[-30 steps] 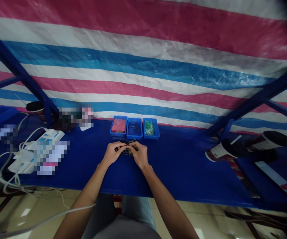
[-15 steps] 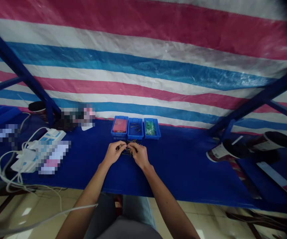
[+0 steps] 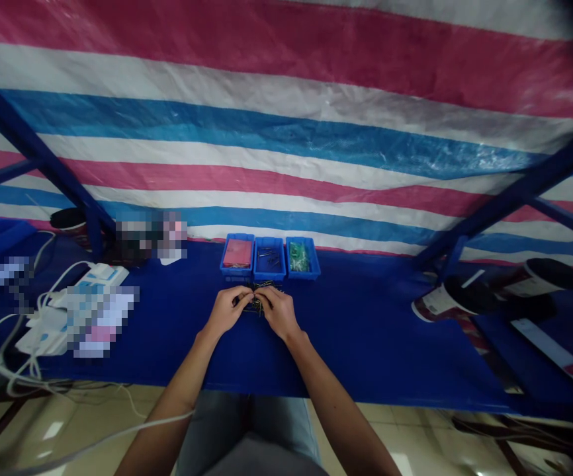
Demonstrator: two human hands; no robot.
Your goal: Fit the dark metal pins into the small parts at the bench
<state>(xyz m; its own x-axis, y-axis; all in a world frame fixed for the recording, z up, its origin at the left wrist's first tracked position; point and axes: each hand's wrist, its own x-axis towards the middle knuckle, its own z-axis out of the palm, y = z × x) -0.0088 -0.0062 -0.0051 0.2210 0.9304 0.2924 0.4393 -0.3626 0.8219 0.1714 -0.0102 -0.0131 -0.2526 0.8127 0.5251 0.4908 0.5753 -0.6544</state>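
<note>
My left hand (image 3: 229, 309) and my right hand (image 3: 277, 308) meet fingertip to fingertip over a small heap of thin, dark and brass-coloured pieces (image 3: 257, 305) on the blue table. Both hands are closed in a pinch; whatever sits between the fingertips is too small to name. Just beyond them stand three blue bins in a row. The left bin (image 3: 223, 270) holds a pink-red stack, the middle bin (image 3: 269, 275) a few thin dark pieces, and the right bin (image 3: 304, 274) green and clear small pieces.
A white power strip (image 3: 53, 330) with tangled cables lies at the left of the table (image 3: 366, 344). Lidded cups (image 3: 438, 305) stand at the right, near a flat white-and-red box (image 3: 557, 357). Blue frame bars (image 3: 509, 192) slant up on both sides before a striped tarp.
The view has shifted slightly. My hands stay together over the heap, with small finger movements; the thin piece that showed between the fingertips is now harder to see.
</note>
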